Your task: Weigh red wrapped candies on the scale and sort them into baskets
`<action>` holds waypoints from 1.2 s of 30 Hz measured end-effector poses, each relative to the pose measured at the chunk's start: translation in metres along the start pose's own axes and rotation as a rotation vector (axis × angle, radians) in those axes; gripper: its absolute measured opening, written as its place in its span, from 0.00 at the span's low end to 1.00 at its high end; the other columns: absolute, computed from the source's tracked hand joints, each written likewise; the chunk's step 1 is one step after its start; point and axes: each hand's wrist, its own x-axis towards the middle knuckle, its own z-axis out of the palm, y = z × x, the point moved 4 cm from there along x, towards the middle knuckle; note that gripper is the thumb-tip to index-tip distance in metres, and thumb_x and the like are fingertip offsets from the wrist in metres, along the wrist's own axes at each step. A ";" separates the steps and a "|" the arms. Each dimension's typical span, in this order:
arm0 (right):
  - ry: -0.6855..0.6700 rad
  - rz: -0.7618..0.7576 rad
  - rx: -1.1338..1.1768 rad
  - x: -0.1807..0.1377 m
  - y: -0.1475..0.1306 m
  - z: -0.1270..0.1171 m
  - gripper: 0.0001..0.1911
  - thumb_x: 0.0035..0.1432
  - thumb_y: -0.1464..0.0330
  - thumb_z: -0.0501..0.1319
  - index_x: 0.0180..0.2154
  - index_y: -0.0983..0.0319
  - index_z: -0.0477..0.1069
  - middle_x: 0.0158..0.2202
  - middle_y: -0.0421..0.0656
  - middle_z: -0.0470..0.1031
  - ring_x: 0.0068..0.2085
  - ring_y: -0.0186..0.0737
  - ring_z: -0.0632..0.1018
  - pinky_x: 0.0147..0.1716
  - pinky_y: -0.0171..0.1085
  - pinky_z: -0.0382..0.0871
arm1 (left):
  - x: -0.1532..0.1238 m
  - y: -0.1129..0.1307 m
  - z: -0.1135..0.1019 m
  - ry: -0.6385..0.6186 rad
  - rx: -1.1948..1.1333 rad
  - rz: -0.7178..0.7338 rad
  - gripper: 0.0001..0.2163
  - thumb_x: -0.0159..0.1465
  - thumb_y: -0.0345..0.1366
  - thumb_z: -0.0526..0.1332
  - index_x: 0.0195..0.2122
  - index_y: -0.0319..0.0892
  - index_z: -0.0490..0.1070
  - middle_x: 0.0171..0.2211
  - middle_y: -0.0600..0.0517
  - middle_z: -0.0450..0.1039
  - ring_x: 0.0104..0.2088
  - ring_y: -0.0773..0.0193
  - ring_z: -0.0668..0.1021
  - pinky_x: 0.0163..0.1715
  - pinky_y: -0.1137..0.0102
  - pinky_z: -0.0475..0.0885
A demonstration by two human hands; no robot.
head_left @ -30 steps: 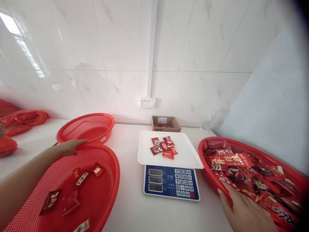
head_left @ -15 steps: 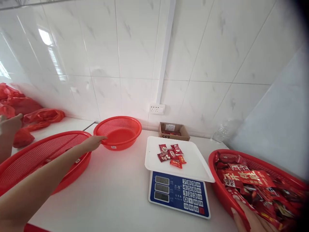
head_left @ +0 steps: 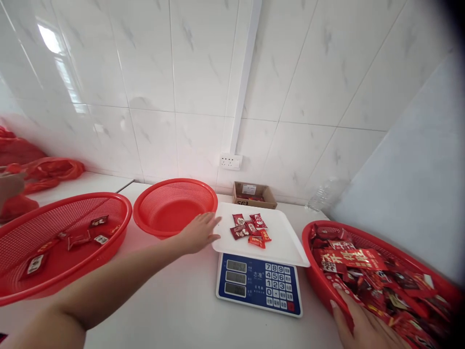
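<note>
My left hand (head_left: pixel 199 232) reaches across the counter with fingers stretched out flat, fingertips at the left edge of the white scale tray (head_left: pixel 283 242), just right of the small red basket (head_left: pixel 175 206). It holds nothing. Several red candy packets (head_left: pixel 250 227) lie on that tray, above the blue digital scale (head_left: pixel 258 283). My right hand (head_left: pixel 365 327) rests at the near rim of the big red basket (head_left: pixel 319 283) heaped with red packets (head_left: pixel 378 276); its fingers lie among the packets, and I cannot see whether they hold any.
A wide red basket (head_left: pixel 119 213) at the left holds several packets. Red plastic bags (head_left: pixel 47 169) and another person's hand (head_left: pixel 10 186) are at the far left. A small cardboard box (head_left: pixel 253 194), a wall socket (head_left: pixel 231 161) and a clear bottle (head_left: pixel 321 194) stand by the tiled wall.
My left hand left the wide basket's rim, passed the small basket and now reaches the scale tray's left edge. The small basket sits nearer the scale. My right hand stays put.
</note>
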 end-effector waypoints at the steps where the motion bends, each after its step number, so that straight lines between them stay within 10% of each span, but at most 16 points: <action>1: 0.001 0.012 0.008 0.000 0.000 0.000 0.21 0.59 0.62 0.49 0.46 0.66 0.71 0.30 0.49 0.78 0.30 0.49 0.77 0.33 0.44 0.68 | 0.010 0.014 0.007 0.002 0.001 0.068 0.28 0.64 0.50 0.48 0.63 0.46 0.51 0.65 0.43 0.49 0.64 0.49 0.53 0.60 0.53 0.52; 7: -0.059 0.079 0.064 -0.001 0.001 0.005 0.24 0.60 0.60 0.45 0.45 0.66 0.72 0.34 0.49 0.79 0.32 0.49 0.78 0.34 0.46 0.69 | 0.076 0.054 0.039 -0.120 -0.049 0.157 0.36 0.61 0.59 0.45 0.65 0.41 0.44 0.65 0.38 0.43 0.65 0.46 0.45 0.59 0.50 0.49; 14: 0.030 0.043 0.020 0.003 -0.005 -0.006 0.28 0.61 0.58 0.41 0.45 0.67 0.73 0.32 0.49 0.79 0.31 0.47 0.78 0.33 0.44 0.70 | 0.094 0.060 0.049 -0.095 0.020 0.194 0.31 0.59 0.57 0.53 0.58 0.42 0.59 0.55 0.42 0.64 0.56 0.51 0.65 0.53 0.60 0.61; 23: 0.106 -0.013 -0.039 0.005 -0.008 -0.014 0.26 0.62 0.61 0.42 0.43 0.68 0.74 0.30 0.48 0.79 0.29 0.46 0.77 0.31 0.43 0.69 | 0.087 0.041 0.006 0.024 0.143 0.045 0.17 0.65 0.47 0.49 0.47 0.44 0.66 0.44 0.47 0.71 0.40 0.56 0.76 0.33 0.67 0.68; 30: 0.117 -0.015 -0.032 0.005 -0.009 -0.013 0.26 0.62 0.61 0.43 0.42 0.68 0.75 0.28 0.49 0.78 0.27 0.46 0.76 0.32 0.44 0.68 | 0.065 -0.027 -0.041 0.056 0.203 -0.162 0.26 0.63 0.53 0.45 0.51 0.39 0.65 0.47 0.39 0.71 0.46 0.47 0.74 0.44 0.54 0.66; 36: 0.079 0.062 -0.006 0.005 -0.008 -0.010 0.26 0.61 0.61 0.43 0.42 0.69 0.75 0.29 0.50 0.78 0.29 0.49 0.77 0.33 0.46 0.68 | 0.072 0.019 0.001 -0.081 0.166 0.090 0.36 0.57 0.61 0.50 0.64 0.52 0.47 0.66 0.48 0.44 0.65 0.51 0.49 0.60 0.54 0.46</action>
